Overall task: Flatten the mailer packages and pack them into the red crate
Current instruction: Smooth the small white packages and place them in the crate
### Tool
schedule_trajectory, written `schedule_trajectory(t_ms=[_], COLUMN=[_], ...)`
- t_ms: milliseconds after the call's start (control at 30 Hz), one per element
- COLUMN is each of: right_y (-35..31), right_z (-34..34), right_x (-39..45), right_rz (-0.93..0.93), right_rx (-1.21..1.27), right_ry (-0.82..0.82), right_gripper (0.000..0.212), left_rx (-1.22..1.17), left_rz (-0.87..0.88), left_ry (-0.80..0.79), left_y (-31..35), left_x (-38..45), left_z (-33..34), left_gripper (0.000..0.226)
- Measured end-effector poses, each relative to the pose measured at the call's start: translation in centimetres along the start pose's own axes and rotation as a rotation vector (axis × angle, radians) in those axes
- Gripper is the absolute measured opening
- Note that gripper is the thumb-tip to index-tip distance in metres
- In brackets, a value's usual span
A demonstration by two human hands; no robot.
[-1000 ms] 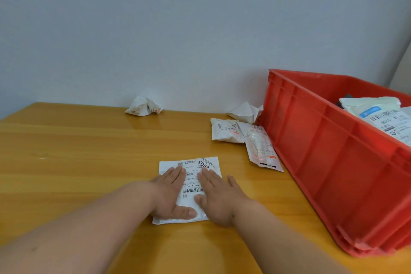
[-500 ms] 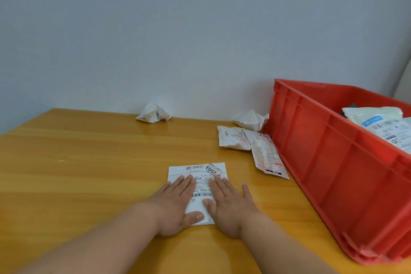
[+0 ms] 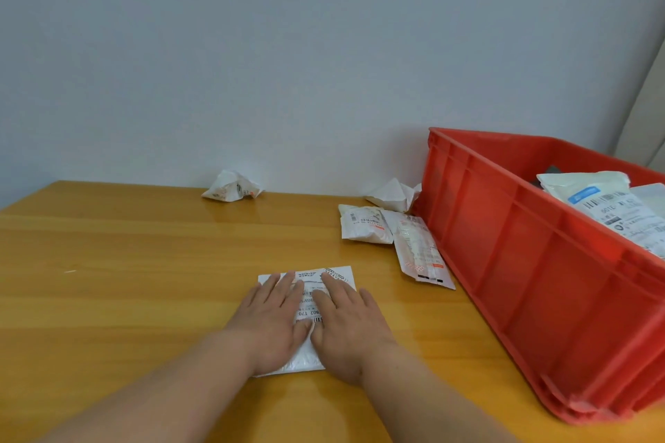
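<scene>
A white mailer (image 3: 316, 277) with a barcode label lies flat on the wooden table (image 3: 126, 262) in front of me. My left hand (image 3: 273, 320) and my right hand (image 3: 349, 324) press palm-down on it side by side, fingers spread and pointing away, covering most of it. The red crate (image 3: 511, 262) stands at the right and holds several flattened white mailers (image 3: 611, 209). Two more mailers (image 3: 363, 227), (image 3: 421, 252) lie beside the crate's left wall. A crumpled mailer (image 3: 232, 186) and another crumpled one (image 3: 394, 193) sit by the wall.
The grey wall (image 3: 288, 65) runs along the table's far edge. The crate's near corner reaches close to the table's front right. A small white scrap (image 3: 70, 270) lies on the table's left part.
Both hands have slid forward over the mailer, from its near half toward its far edge, still pressed flat. The camera has tilted up a little.
</scene>
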State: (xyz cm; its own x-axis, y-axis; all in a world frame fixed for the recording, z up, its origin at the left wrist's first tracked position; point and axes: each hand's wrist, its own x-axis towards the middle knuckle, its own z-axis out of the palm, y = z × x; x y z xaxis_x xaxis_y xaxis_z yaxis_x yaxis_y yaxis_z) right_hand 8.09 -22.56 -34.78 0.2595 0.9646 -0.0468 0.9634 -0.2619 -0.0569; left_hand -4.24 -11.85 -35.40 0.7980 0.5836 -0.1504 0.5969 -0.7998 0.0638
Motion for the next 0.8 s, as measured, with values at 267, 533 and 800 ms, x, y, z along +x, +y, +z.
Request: schedule_trajectory(t_ms=[267, 533, 800], right_y=[1.0, 0.3, 1.0], right_z=[1.0, -0.7, 0.1], right_x=[0.8, 2.8, 3.2], right_rz=[-0.006, 0.029, 0.038], right_rx=[0.063, 0.079, 0.060], right_ry=[-0.115, 0.069, -0.075], right_gripper=[0.069, 0.097, 0.062], left_rx=[-0.015, 0.049, 0.061], left_rz=[0.030, -0.019, 0.019], left_ry=[-0.098, 0.014, 0.046], left_y=[-0.4, 0.2, 0.0], left_x=[0.5, 1.7, 2.4], left_z=[0.5, -1.1, 0.0], left_gripper=[0.131, 0.061, 0.108])
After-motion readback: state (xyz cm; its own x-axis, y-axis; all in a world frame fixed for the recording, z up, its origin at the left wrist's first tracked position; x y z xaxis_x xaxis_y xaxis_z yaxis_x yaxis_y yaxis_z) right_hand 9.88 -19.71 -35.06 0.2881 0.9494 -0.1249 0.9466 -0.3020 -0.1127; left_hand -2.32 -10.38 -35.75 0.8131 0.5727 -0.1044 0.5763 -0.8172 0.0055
